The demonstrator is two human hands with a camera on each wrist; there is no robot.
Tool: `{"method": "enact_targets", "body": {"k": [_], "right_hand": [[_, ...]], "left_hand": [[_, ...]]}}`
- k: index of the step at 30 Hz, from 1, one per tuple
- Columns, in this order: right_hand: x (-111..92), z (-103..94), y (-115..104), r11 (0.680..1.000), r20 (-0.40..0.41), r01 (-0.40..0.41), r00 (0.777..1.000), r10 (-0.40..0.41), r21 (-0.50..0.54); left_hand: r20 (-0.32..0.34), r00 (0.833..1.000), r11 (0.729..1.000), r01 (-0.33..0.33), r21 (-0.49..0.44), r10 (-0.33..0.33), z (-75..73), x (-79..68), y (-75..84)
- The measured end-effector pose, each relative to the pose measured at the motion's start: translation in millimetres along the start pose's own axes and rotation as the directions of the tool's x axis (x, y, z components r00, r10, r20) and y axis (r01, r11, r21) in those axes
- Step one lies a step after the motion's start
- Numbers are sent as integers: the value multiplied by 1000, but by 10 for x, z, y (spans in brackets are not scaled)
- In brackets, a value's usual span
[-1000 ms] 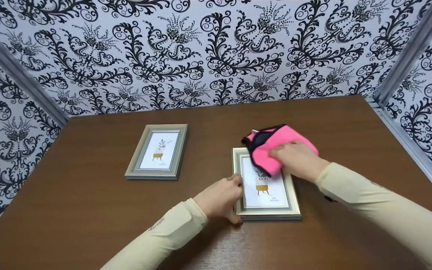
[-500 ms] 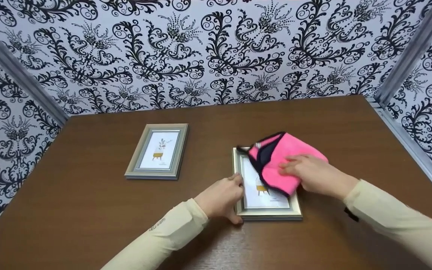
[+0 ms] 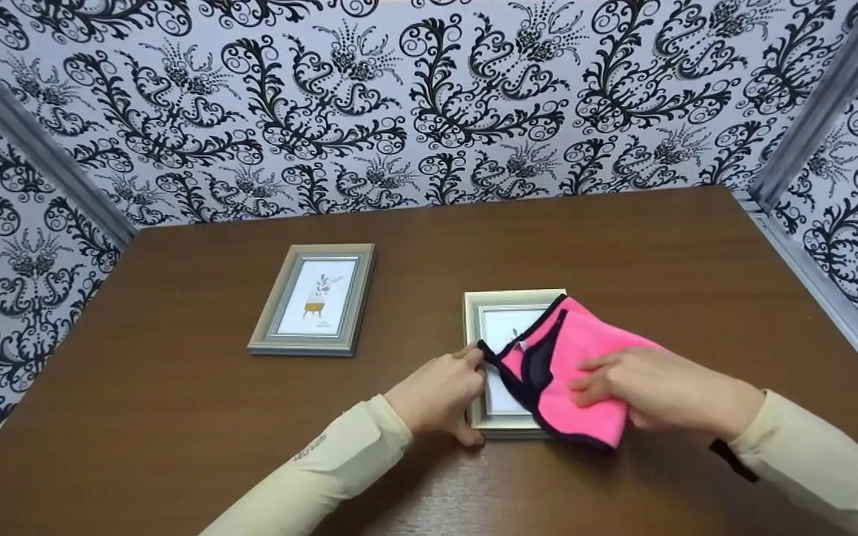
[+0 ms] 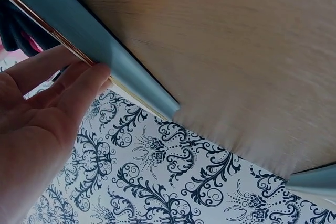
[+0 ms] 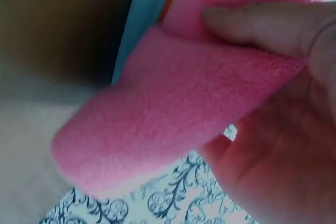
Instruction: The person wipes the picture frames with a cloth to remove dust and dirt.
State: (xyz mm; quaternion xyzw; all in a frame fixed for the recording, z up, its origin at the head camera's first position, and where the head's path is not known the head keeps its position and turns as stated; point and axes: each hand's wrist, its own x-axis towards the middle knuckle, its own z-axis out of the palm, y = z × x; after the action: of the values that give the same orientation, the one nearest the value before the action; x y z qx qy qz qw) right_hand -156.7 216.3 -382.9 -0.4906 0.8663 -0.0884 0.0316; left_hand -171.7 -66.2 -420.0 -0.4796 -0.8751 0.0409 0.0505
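Observation:
A framed picture [image 3: 511, 299] with a pale gold rim lies flat on the brown table, partly hidden by a pink cloth [image 3: 589, 339] with black edging. My left hand [image 3: 440, 394] holds the frame along its left side, fingers at the rim and thumb by the near corner. In the left wrist view, fingertips press on the frame's blue-grey side [image 4: 113, 56]. With my right hand [image 3: 663, 391] I grip the cloth over the frame's right part. A cloth fold [image 5: 157, 108] hangs past the frame's edge in the right wrist view, the thumb lying on top.
A second, similar picture frame [image 3: 313, 301] lies on the table [image 3: 176, 402] farther to the left. Walls [image 3: 429, 112] with a black-and-white scroll pattern stand behind and at both sides, with metal-grey posts at the corners.
My right hand has drawn the cloth toward me and right, from the frame's far end to its near right corner. The left hand and both frames have stayed in place.

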Motion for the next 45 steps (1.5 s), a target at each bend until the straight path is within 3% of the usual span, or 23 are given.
{"method": "enact_targets", "body": {"k": [7, 12, 14, 18, 23, 30, 36, 40, 45], "right_hand": [[205, 80, 359, 991, -84, -118, 990, 112, -62], [400, 195, 562, 948, -124, -252, 965, 232, -192], [430, 214, 570, 937, -127, -271, 960, 248, -222], [403, 190, 480, 947, -96, -239, 970, 223, -213], [275, 110, 280, 983, -27, -151, 988, 149, -106], [34, 97, -40, 1000, -13, -26, 1000, 26, -17], [-127, 202, -265, 998, -56, -64, 996, 64, 9], [-174, 300, -394, 988, -175, -152, 973, 153, 20], [-188, 358, -458, 958, -357, -281, 890, 283, 59]], "left_hand": [[-13, 1000, 998, 0, -62, -1, 13, -23, -34], [9, 1000, 997, 10, -76, -9, 11, -14, -16], [20, 1000, 997, 20, -75, -19, 2, -9, -9], [32, 999, 998, 30, -55, -29, -15, -4, -7], [20, 999, 998, 27, -48, -26, -13, -5, -10], [-8, 1000, 999, 25, -41, -25, -5, 0, 4], [-1, 999, 999, 34, -36, -34, -8, 10, 17], [0, 999, 998, 44, -46, -44, -14, 13, 18], [33, 997, 994, 75, -83, -73, -20, 16, 12]]}}
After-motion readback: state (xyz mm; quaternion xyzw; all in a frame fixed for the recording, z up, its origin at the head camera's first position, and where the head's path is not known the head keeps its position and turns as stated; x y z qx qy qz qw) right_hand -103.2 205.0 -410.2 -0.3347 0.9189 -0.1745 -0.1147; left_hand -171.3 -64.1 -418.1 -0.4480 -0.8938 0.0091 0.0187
